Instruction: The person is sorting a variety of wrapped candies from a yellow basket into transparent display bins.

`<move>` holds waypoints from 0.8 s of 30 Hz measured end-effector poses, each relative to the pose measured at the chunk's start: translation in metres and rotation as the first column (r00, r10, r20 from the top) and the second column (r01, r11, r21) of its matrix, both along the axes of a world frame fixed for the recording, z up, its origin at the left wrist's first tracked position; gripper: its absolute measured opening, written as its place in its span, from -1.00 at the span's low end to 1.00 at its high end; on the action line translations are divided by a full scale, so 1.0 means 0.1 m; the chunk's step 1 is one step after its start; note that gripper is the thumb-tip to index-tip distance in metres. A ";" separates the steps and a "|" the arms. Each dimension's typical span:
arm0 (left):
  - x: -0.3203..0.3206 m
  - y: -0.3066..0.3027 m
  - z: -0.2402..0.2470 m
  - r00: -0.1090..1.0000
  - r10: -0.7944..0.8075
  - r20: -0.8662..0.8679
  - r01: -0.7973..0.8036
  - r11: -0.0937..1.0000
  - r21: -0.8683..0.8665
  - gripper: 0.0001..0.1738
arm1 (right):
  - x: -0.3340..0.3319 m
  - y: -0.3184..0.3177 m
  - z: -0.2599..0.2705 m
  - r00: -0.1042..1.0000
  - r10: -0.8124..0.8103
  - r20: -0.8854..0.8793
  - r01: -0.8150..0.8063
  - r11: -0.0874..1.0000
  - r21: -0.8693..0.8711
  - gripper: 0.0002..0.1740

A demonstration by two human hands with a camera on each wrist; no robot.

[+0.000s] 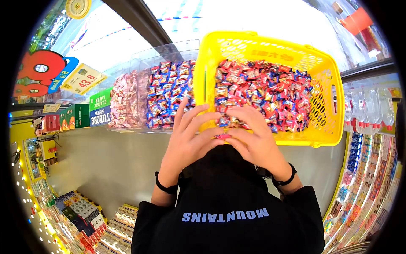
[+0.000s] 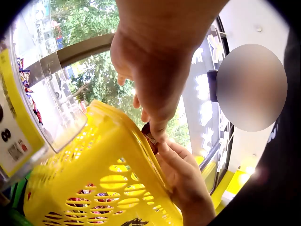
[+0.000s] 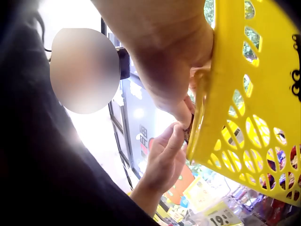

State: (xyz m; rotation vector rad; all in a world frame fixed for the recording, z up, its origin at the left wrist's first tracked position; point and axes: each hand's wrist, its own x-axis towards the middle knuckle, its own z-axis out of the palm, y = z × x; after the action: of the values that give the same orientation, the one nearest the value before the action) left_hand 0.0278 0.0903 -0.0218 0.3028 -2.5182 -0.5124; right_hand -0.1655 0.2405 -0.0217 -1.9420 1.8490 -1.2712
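Both hands meet at the near left rim of a yellow basket (image 1: 334,139) filled with small wrapped candies (image 1: 262,93). Between the fingertips is one small reddish wrapped candy (image 1: 222,136). The left hand (image 1: 188,137) pinches its left end and the right hand (image 1: 256,137) its right end. In the left wrist view the candy (image 2: 149,137) looks dark red, held at the outer side of the basket rim (image 2: 141,141) by the left hand (image 2: 155,89) and the right hand (image 2: 181,176). The right wrist view shows the candy partly hidden behind fingers, beside the basket (image 3: 200,122).
Clear bins of blue-red candies (image 1: 169,93) and pink candies (image 1: 124,99) adjoin the basket's left. Beyond them are beer boxes (image 1: 100,108) and a price sign (image 1: 84,79). Bottles (image 1: 372,106) stand at the right, with stocked shelves (image 1: 359,186) below.
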 end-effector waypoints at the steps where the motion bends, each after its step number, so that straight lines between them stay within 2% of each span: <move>1: 0.10 -0.12 -0.02 1.000 0.014 -0.005 -0.014 1.000 -0.028 -0.62 | 0.05 -0.06 0.01 0.998 -0.027 -0.054 0.028 0.999 0.016 -0.67; 2: 0.21 -0.24 -0.04 1.000 0.029 -0.010 -0.030 0.998 -0.056 -0.62 | 0.09 -0.11 0.02 0.991 -0.104 -0.086 0.104 0.995 0.002 -0.68; 4: 0.46 -0.51 -0.08 0.989 0.136 -0.048 -0.139 0.988 -0.067 -0.68 | 0.15 -0.13 -0.03 0.957 -0.289 -0.012 0.289 0.955 0.057 -0.71; 6: 0.73 -0.80 -0.20 0.952 0.305 -0.008 -0.303 0.942 -0.143 -0.72 | 0.18 -0.12 -0.05 0.921 -0.387 -0.054 0.389 0.920 0.046 -0.73; 10: 1.18 -1.30 -0.49 0.912 0.397 0.103 -0.374 0.909 -0.186 -0.77 | 0.27 -0.09 -0.09 0.827 -0.508 -0.243 0.525 0.851 0.008 -0.74; 12: 1.29 -1.43 -0.58 0.899 0.406 0.166 -0.373 0.906 -0.202 -0.79 | 0.28 -0.10 -0.10 0.797 -0.542 -0.268 0.565 0.825 0.009 -0.75; 16: 1.33 -1.53 -0.61 0.929 0.330 0.168 -0.299 0.936 -0.185 -0.75 | 0.31 -0.12 -0.08 0.772 -0.568 -0.286 0.603 0.796 0.045 -0.78; 19: 1.35 -1.58 -0.58 0.932 0.295 0.211 -0.251 0.945 -0.212 -0.66 | 0.32 -0.12 -0.08 0.765 -0.574 -0.292 0.609 0.792 0.039 -0.80; 23: 1.34 -1.58 -0.66 0.927 0.343 0.153 -0.306 0.926 -0.221 -0.54 | 0.34 -0.13 -0.07 0.760 -0.585 -0.284 0.622 0.781 0.054 -0.80; 24: 1.34 -1.58 -0.65 0.925 0.345 0.161 -0.309 0.927 -0.211 -0.56 | 0.33 -0.13 -0.09 0.758 -0.580 -0.298 0.621 0.782 0.059 -0.80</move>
State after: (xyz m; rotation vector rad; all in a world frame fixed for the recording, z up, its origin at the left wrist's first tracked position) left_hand 0.1618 -0.0673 -0.0865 0.7214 -2.6024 -0.1211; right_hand -0.1324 0.2272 -0.0304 -1.5310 2.7775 -0.9729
